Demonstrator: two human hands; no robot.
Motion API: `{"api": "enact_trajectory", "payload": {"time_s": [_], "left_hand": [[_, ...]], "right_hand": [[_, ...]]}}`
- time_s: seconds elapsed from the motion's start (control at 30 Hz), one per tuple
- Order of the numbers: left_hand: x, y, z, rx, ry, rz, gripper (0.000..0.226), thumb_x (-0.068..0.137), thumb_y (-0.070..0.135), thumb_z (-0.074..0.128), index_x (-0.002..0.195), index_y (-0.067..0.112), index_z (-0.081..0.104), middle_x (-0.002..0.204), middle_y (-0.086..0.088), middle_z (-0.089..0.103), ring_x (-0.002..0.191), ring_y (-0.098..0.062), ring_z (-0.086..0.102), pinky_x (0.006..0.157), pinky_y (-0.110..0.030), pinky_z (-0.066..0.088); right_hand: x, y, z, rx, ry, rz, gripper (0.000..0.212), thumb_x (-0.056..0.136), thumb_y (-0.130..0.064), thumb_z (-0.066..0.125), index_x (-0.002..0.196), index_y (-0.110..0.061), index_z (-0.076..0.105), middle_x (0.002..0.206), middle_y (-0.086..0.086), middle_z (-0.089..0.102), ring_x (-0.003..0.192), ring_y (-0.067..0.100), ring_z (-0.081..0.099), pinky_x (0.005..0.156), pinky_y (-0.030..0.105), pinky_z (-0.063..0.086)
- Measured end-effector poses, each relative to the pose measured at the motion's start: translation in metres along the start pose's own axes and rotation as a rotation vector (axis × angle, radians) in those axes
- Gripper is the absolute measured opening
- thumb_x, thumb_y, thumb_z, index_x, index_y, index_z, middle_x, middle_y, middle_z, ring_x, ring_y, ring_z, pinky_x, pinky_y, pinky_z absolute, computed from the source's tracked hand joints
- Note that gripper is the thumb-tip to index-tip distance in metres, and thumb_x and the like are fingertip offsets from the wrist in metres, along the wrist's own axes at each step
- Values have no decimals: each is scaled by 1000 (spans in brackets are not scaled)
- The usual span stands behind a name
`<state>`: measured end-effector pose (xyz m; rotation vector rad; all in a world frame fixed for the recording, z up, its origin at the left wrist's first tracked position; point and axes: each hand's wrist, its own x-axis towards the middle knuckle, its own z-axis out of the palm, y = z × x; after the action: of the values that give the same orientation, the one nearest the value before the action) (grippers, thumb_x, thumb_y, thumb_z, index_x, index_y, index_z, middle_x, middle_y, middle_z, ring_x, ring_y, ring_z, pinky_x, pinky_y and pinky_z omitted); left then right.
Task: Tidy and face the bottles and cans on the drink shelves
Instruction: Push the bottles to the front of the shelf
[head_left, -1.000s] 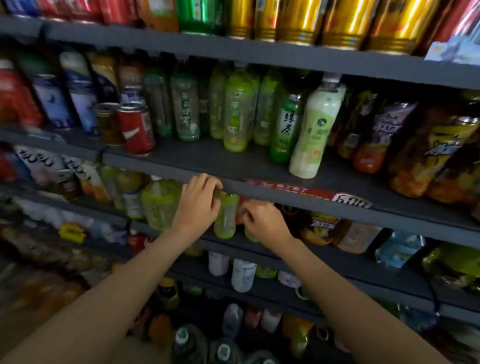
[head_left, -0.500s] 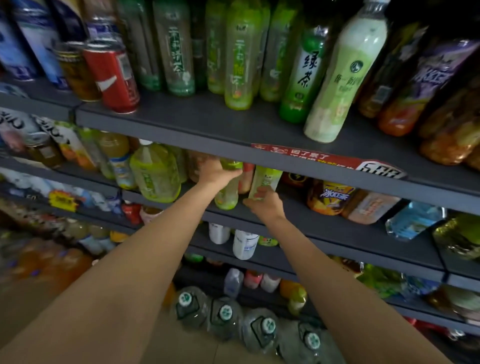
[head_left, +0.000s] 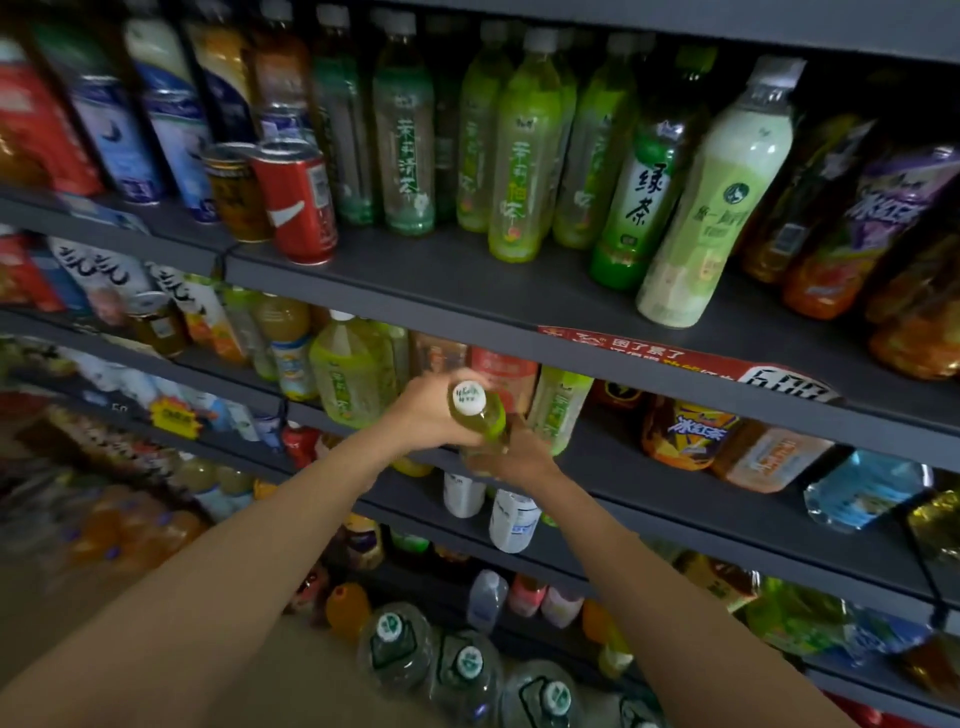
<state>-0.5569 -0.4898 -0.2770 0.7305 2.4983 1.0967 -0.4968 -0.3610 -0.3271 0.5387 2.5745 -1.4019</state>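
Now both left hand (head_left: 423, 413) and right hand (head_left: 514, 454) grip green bottle (head_left: 480, 415) (tilted) past shelf edge (head_left: 649, 504).

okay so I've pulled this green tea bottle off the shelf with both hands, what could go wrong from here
1. The green bottle is tipped cap-first toward you between the left hand and right hand; it could slip and land on the water jugs below.
2. Putting it back, it may knock the pale green bottle right behind it.
3. The shelf edge above sits close, so lifting could bump the cap.
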Motion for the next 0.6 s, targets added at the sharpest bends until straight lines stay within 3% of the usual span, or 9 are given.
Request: {"api": "enact_trajectory", "payload": {"time_s": [0.07, 0.13, 0.23, 0.3, 0.4, 0.5, 0.6], "left_hand": [[-10, 8, -23, 32, -95, -14, 34, 64, 24, 84, 93, 17, 67, 91, 3, 69, 93, -15, 63, 71, -22, 46], [-14, 23, -52, 121, -158, -33, 35, 67, 30, 82, 91, 13, 65, 89, 2, 67, 91, -18, 62, 72, -28, 47], [-19, 62, -99, 197, -154, 38, 40, 68, 35, 79, 98, 12, 67, 97, -4, 69, 89, -18, 64, 79, -33, 49], [-22, 92, -127, 112, -69, 98, 49, 66, 35, 79, 108, 15, 65, 101, 1, 68, 84, -9, 63, 75, -25, 50], [-21, 134, -152, -127, 110, 234, 58, 70, 35, 75, 121, 16, 56, 102, 9, 64, 84, 1, 61, 66, -10, 51], [-13, 153, -160, -191, 98, 334, 71, 66, 44, 73, 129, 16, 53, 120, 4, 62, 110, -8, 58, 92, -22, 48], [3, 149, -155, -230, -26, 335, 59, 72, 25, 75, 126, 16, 52, 124, 3, 60, 114, -9, 57, 100, -27, 44]], "right_hand": [[-9, -14, -2, -103, -130, -48, 73, 72, -31, 79, 134, -16, 43, 126, -1, 54, 119, 19, 50, 94, 22, 44], [-25, -35, -13, -101, -259, -111, 48, 72, -29, 80, 114, -21, 58, 107, -8, 61, 99, 9, 57, 75, 7, 46], [-48, -77, -39, 3, -293, -238, 32, 74, -27, 79, 100, -25, 62, 90, -16, 65, 86, 0, 61, 65, 8, 46], [-56, -107, -60, 103, -247, -310, 19, 77, -20, 77, 90, -23, 64, 70, -22, 66, 68, -10, 60, 53, 6, 43], [-56, -143, -91, 208, -62, -403, 22, 74, -20, 78, 93, -19, 66, 83, -13, 69, 74, -4, 63, 57, 10, 47], [-47, -165, -114, 199, 180, -504, 30, 71, -16, 80, 97, -15, 67, 89, -5, 69, 78, 4, 63, 61, 15, 50], [-32, -169, -129, 130, 310, -480, 31, 68, -11, 80, 97, -13, 69, 98, 5, 70, 90, 15, 64, 79, 32, 53]]}}
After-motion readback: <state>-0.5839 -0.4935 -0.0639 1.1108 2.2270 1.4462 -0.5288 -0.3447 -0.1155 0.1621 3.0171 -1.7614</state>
